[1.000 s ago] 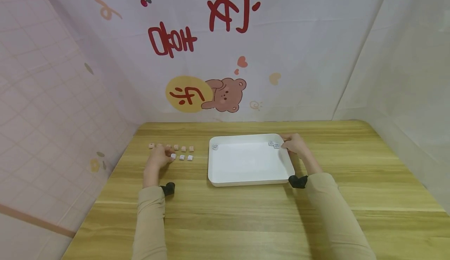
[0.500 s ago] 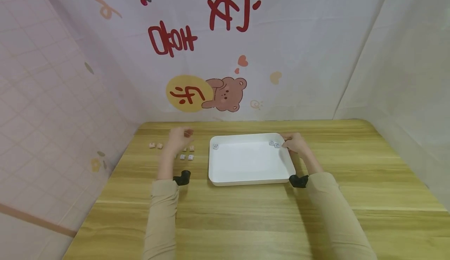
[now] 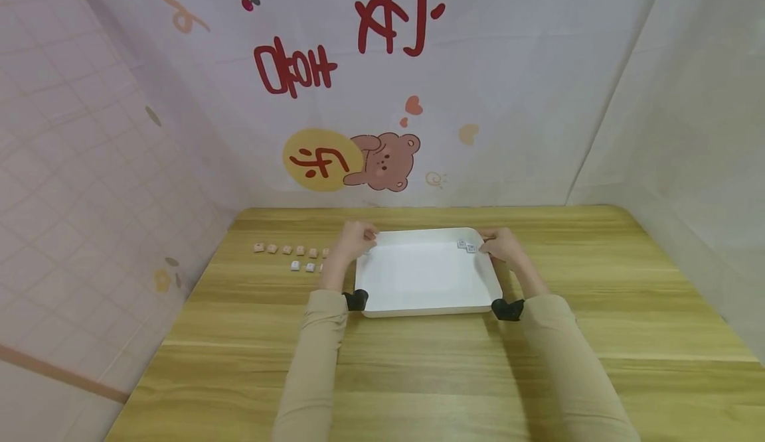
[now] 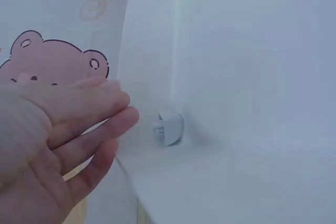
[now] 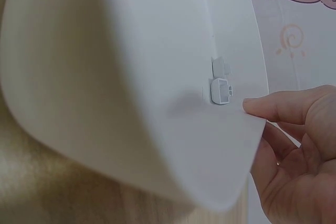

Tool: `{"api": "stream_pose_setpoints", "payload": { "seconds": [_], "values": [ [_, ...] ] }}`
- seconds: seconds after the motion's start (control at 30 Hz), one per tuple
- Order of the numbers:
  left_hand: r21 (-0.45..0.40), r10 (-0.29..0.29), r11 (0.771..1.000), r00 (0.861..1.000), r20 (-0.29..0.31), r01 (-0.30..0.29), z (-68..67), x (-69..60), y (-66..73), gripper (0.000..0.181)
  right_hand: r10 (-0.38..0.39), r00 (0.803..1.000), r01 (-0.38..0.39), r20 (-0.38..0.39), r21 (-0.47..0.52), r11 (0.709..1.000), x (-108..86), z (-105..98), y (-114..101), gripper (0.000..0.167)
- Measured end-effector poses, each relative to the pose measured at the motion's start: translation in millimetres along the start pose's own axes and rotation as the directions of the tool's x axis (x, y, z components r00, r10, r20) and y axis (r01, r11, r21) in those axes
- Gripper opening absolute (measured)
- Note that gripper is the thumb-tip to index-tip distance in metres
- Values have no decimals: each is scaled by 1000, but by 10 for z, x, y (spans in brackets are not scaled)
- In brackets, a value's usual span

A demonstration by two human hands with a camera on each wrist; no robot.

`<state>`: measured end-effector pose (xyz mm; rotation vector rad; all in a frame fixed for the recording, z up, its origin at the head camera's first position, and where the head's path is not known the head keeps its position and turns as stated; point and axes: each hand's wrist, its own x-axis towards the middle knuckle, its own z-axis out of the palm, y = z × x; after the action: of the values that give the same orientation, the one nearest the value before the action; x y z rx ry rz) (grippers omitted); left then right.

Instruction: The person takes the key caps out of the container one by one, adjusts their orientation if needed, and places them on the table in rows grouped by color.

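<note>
My left hand (image 3: 355,239) is at the far left corner of a white tray (image 3: 427,310). Its fingers (image 4: 100,129) are loosely extended in the left wrist view, with nothing seen between them; whether they touch the rim I cannot tell. Just beyond the fingertips, a white keycap (image 4: 172,128) lies tipped inside the tray. My right hand (image 3: 503,244) pinches the tray's far right corner, thumb (image 5: 262,106) inside and fingers outside the wall. Two more white keycaps, one of them upturned (image 5: 220,91), lie beside that thumb, inside the tray.
Left of the tray, a row of pinkish keycaps (image 3: 287,250) lies on the wooden table (image 3: 418,375). In front of it is a shorter row of white keycaps (image 3: 310,267), partly hidden by my left forearm. A printed cloth (image 3: 508,97) hangs behind the table.
My left hand has left the loose keycaps and moved right to the tray's far left corner. The keycaps stay in their rows. My right hand keeps its hold on the tray.
</note>
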<state>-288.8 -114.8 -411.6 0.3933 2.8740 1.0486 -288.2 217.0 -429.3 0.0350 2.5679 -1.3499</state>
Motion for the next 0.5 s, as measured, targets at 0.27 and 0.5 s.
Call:
{"api": "stream_pose_setpoints", "payload": {
  "seconds": [0.27,0.5],
  "values": [
    [202,-40,979,998,47,30,35,31,-4,29,-1,1000,1,0,-11,1000,-2,-9,16,53],
    [246,-64,969,988,142,27,48,30,-27,38,-10,1000,10,9,-20,1000,-1,-11,33,53]
  ]
}}
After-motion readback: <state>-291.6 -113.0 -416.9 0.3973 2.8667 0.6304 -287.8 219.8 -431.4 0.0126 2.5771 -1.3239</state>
